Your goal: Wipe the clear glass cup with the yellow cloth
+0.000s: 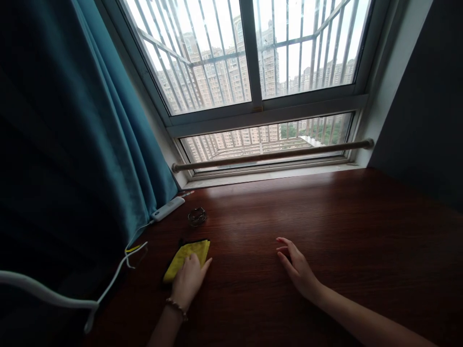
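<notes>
Our left hand (188,282) presses flat, fingers spread, on the yellow cloth (186,258); right hand (296,270) rests open on the wooden sill (325,217), well apart. Risk: a forward swipe could knock the glass ashtray (197,217) or snag the white cable (119,270) just leftward.

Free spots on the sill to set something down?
Bare wood right of the right hand to the wall, and between both hands up to the window rail. Crowded at left: cloth under left hand, ring, power strip, cable.
</notes>
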The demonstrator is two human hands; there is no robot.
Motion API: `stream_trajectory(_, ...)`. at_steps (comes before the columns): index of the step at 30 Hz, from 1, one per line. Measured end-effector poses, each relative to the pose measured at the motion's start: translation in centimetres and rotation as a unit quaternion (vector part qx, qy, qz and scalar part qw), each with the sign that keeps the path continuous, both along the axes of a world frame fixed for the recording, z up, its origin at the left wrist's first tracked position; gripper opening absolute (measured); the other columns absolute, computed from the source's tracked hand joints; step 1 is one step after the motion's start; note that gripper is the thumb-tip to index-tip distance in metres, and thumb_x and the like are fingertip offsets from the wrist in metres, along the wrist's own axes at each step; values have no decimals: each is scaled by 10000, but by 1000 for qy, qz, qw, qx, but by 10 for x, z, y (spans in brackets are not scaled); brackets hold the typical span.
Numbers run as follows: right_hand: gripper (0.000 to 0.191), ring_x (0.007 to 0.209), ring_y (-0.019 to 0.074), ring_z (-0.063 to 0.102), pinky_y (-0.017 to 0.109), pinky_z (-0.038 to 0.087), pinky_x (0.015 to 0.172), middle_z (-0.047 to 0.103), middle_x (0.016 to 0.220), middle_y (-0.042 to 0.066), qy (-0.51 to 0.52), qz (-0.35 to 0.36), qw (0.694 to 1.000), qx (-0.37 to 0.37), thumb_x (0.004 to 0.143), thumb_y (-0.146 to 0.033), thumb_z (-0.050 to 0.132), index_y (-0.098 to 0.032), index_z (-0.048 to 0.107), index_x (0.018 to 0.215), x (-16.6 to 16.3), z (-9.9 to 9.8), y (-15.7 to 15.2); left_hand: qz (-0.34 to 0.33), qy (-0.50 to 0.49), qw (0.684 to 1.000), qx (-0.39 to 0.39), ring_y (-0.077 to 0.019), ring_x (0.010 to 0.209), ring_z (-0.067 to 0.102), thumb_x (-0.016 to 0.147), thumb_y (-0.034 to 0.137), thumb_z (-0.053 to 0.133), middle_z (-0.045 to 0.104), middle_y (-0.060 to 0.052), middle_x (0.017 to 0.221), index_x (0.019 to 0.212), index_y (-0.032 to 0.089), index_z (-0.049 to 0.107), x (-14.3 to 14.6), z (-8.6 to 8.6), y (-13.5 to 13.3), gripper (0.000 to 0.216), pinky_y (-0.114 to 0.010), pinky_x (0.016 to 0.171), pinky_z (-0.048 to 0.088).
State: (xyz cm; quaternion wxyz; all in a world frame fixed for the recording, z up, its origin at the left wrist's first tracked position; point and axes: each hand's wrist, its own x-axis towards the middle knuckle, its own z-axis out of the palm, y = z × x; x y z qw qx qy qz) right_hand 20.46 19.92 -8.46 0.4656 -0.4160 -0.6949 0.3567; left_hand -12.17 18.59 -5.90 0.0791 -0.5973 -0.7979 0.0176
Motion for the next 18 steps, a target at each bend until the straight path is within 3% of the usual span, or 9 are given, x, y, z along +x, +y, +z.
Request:
stream_trajectory(6, 323, 973, 179, 502, 324, 400, 879, 487, 1124, 64, 0, 1, 1000, 4, 935, -343, 406, -195, 374, 1221, 0, -1, 0, -57, 38, 997, -29, -308, 725, 585, 935, 177, 239, 564, -169, 817, 848, 69, 496, -3, -6, 7, 292, -372, 565, 428)
stream_trajectory(11, 289, 988, 192, 508, 328, 417, 875, 511, 1115, 72, 18, 20, 1000, 6, 916, -327, 457, -180, 448, 1165, 0, 2, -1, -159, -14, 987, -25, -213, 756, 582, 943, 232, 300, 577, -83, 851, 852, 142, 494, 23, 11, 18, 233, -304, 638, 422)
stream_trajectory(13, 276, 1011, 204, 508, 328, 411, 895, 531, 1101, 79, 47, 50, 997, -17, 898, -339, 498, -167, 502, 1114, 0, 6, -1, -259, -53, 964, 38, -197, 718, 563, 947, 253, 286, 559, -75, 804, 824, 149, 482, 54, 21, 19, 254, -297, 623, 405)
stream_trajectory(15, 319, 1057, 217, 492, 336, 388, 932, 538, 1115, 83, 119, 100, 985, -71, 883, -363, 529, -164, 515, 1131, -1, 11, 0, -389, -67, 916, 72, -190, 695, 539, 943, 262, 300, 540, -64, 790, 828, 149, 473, 90, 29, 20, 237, -303, 608, 399)
stream_trajectory(18, 391, 1067, 217, 489, 332, 403, 913, 541, 1128, 71, 299, 155, 924, -179, 867, -401, 549, -186, 490, 1187, -1, 14, 4, -549, -23, 833, 64, -190, 711, 516, 936, 262, 338, 527, -42, 818, 849, 158, 479, 137, 32, 23, 195, -309, 578, 388)
